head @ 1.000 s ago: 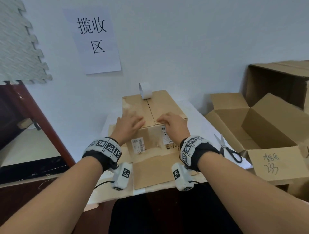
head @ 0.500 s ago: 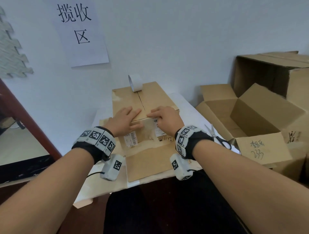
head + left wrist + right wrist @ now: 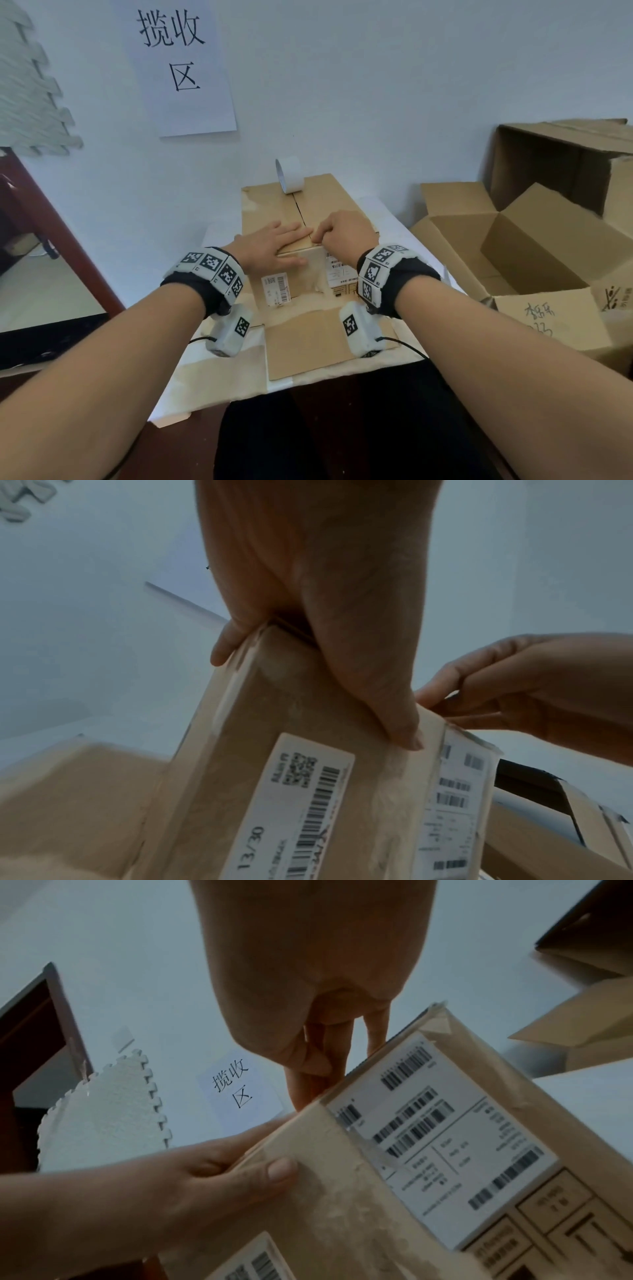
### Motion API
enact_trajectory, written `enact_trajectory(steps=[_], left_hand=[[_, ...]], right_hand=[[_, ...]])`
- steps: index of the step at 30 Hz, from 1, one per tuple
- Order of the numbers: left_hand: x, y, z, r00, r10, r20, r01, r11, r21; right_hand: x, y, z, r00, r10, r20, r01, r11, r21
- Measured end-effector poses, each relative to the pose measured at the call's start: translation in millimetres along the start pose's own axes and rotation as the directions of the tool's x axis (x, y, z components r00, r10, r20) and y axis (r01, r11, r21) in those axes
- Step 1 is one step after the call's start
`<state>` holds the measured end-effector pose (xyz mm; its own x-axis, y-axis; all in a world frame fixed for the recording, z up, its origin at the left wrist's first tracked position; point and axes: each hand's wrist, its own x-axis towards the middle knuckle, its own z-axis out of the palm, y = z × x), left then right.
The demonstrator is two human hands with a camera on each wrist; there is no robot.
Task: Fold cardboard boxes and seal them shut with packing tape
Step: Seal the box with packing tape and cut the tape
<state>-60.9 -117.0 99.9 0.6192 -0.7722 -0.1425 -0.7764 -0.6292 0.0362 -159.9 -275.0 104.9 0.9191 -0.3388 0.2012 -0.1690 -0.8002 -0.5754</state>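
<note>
1. Leftmost, a grey foam mat [image 3: 30, 92] with a toothed edge hangs on the wall, above a dark red wooden frame [image 3: 68, 240].
2. Next, a white paper sign [image 3: 178, 65] with black characters is stuck on the wall, left of and above the counter [image 3: 404, 219], which is covered in white.
3. Nearer, the left hand [image 3: 270, 248] lies flat, fingers straight, on the near left top flap of the cardboard box [image 3: 329, 202]; its thumb presses down on the box's near face, just above a white barcode label [image 3: 275, 288].
4. Centrally, the box stands on the counter with both top flaps down, meeting at a middle seam. A flattened cardboard sheet [image 3: 308, 342] lies under its near side.
5. At the far end of that seam, a roll of packing tape [image 3: 289, 174] stands on edge on the box top.
6. Rightward, the right hand [image 3: 346, 233] rests on the near right flap beside the seam, fingers curled, fingertips pinched together at the box's top near edge; what they pinch is too small to tell. The two hands nearly touch.
7. Below it, a larger shipping label [image 3: 441, 1139] is on the near face.
8. Far right, an open cardboard box [image 3: 534, 246] with handwriting on its near flap sits beside the counter, another carton [image 3: 561, 164] behind it.
</note>
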Motion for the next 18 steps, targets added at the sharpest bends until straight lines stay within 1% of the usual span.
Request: enact_trajectory(steps=[3, 5, 6, 8, 9, 12, 18], left_hand=[[1.2, 0.5, 0.4, 1.000, 0.007, -0.004, -0.007, 1.000, -0.004], [2.7, -1.2, 1.7, 1.000, 0.015, -0.006, -0.015, 1.000, -0.023], [3.4, -1.7, 2.3, 1.000, 0.019, -0.004, -0.019, 0.999, -0.031], [4.4, -1.9, 2.4, 1.000, 0.016, 0.003, -0.016, 0.999, -0.033], [4.3, -2.2, 2.2, 1.000, 0.013, 0.003, -0.013, 0.999, -0.031], [3.6, -3.2, 1.3, 1.000, 0.015, -0.009, -0.016, 0.999, -0.052], [0.4, 1.3, -2.8, 0.996, 0.044, -0.077, -0.052, 0.993, -0.105]], right_hand=[[4.5, 1.8, 1.4, 0.998, 0.060, -0.008, -0.060, 0.998, 0.020], [10.7, 6.7, 3.9, 0.991, 0.125, -0.042, -0.128, 0.990, -0.064], [13.5, 11.5, 4.5, 0.982, 0.179, -0.053, -0.184, 0.976, -0.113], [16.7, 22.6, 4.3, 0.960, 0.279, -0.022, -0.279, 0.948, -0.152], [16.9, 27.0, 4.3, 0.954, 0.299, -0.002, -0.296, 0.944, -0.143], [16.6, 29.4, 5.3, 0.960, 0.280, -0.010, -0.279, 0.952, -0.127], [14.4, 27.3, 5.3, 0.965, 0.262, 0.003, -0.259, 0.955, -0.142]])
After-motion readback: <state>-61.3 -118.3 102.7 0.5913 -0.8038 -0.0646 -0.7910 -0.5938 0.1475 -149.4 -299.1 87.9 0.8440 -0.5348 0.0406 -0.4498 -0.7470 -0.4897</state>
